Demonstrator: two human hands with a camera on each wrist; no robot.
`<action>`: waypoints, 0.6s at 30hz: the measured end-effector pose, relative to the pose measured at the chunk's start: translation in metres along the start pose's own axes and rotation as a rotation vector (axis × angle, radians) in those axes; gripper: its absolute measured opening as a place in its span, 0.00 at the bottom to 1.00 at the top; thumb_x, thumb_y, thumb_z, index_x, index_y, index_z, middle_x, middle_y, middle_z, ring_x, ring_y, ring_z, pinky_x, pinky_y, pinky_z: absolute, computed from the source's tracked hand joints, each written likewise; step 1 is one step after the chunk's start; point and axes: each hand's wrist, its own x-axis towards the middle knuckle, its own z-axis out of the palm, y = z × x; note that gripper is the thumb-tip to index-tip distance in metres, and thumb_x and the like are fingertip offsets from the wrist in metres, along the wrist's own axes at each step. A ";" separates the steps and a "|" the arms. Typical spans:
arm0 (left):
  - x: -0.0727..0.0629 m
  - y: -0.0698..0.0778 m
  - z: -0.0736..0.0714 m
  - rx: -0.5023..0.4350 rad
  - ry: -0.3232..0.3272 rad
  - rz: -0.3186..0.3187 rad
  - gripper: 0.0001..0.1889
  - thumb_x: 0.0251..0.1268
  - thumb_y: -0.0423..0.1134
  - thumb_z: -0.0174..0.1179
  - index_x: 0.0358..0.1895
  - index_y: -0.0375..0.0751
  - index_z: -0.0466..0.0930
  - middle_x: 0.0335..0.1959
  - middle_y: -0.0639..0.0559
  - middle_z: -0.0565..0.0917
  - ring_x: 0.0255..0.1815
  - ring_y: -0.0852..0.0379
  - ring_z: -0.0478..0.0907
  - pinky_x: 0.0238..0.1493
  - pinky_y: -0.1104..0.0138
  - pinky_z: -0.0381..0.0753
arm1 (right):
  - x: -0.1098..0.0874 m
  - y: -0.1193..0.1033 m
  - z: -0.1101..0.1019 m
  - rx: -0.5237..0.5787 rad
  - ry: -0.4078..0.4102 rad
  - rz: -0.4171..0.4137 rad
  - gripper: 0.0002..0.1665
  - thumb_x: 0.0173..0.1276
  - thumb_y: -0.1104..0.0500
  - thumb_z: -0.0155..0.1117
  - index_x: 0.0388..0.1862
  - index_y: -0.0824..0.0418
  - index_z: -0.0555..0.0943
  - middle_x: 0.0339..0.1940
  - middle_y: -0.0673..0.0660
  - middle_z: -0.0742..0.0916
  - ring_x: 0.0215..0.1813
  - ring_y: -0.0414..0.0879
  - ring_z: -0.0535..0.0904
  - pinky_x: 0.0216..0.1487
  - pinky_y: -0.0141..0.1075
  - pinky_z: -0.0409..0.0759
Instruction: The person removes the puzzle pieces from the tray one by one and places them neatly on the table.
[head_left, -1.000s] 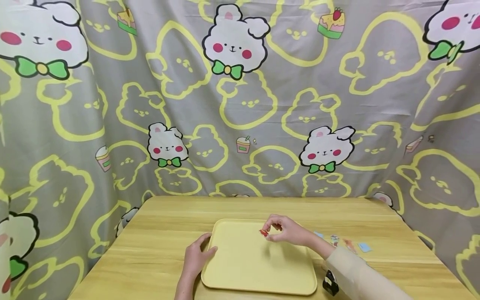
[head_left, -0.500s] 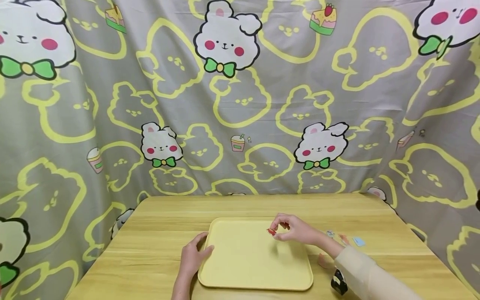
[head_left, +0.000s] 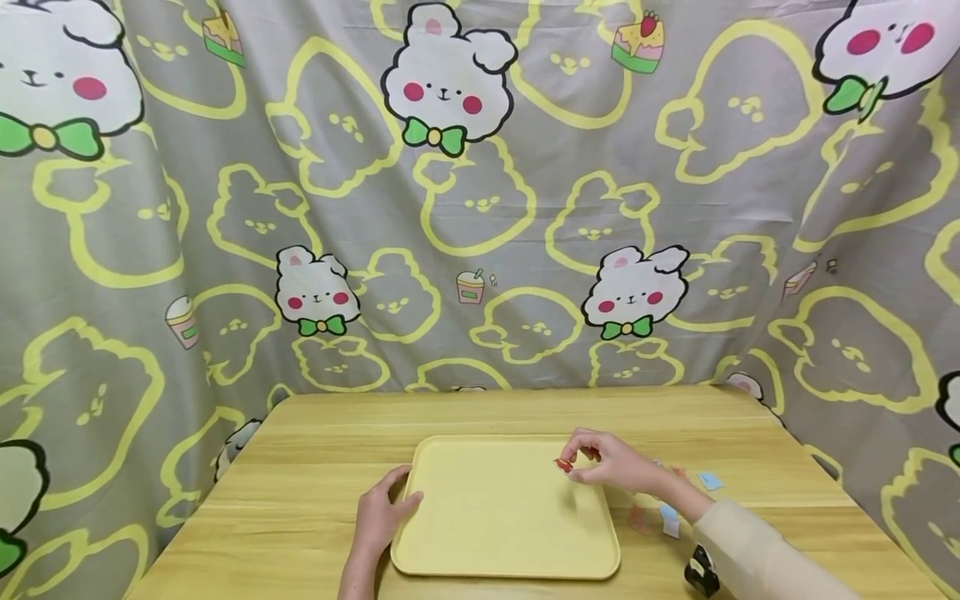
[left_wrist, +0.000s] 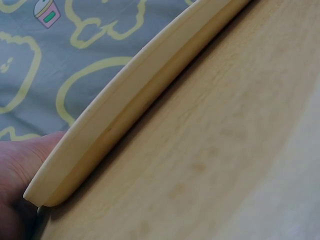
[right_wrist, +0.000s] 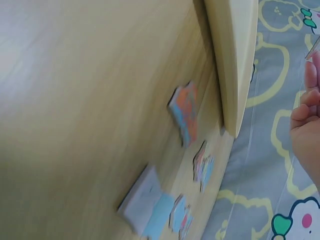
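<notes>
A yellow rectangular tray (head_left: pixel 502 508) lies on the wooden table. At its left rim my left hand (head_left: pixel 382 508) grips the edge, thumb over the top; the left wrist view shows part of this hand (left_wrist: pixel 22 175) against the tray's side. My right hand (head_left: pixel 611 460) is above the tray's right part, pinching a small red piece (head_left: pixel 563 466) between thumb and fingertips. The right wrist view catches that hand (right_wrist: pixel 307 125) only at its edge. Right of the tray lie loose jigsaw pieces, among them an orange and blue one (right_wrist: pixel 185 112) and a white and blue one (right_wrist: pixel 145 202).
More pieces, such as a blue one (head_left: pixel 710 480), lie near the right forearm, which hides some of them. A black object (head_left: pixel 701 573) is beside the right sleeve. A grey patterned curtain (head_left: pixel 480 250) surrounds the wooden table (head_left: pixel 322 433).
My right hand has moved right over the tray with the red piece pinched. The left hand stays on the rim. The head view has turned slightly right; a white and blue piece now shows.
</notes>
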 end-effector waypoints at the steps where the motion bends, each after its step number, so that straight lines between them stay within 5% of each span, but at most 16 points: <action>1: 0.000 0.000 0.000 0.002 0.001 0.001 0.27 0.56 0.41 0.70 0.60 0.41 0.79 0.61 0.35 0.80 0.64 0.32 0.74 0.66 0.43 0.73 | -0.002 0.001 -0.001 -0.001 0.002 0.001 0.06 0.65 0.57 0.68 0.41 0.51 0.82 0.40 0.54 0.83 0.34 0.53 0.65 0.31 0.30 0.64; 18: 0.000 0.000 -0.001 0.009 0.001 0.011 0.27 0.56 0.41 0.71 0.60 0.40 0.79 0.60 0.34 0.80 0.64 0.32 0.74 0.66 0.43 0.72 | -0.036 0.016 -0.020 -0.030 0.031 0.010 0.08 0.65 0.60 0.67 0.42 0.54 0.81 0.38 0.53 0.80 0.32 0.54 0.64 0.28 0.32 0.64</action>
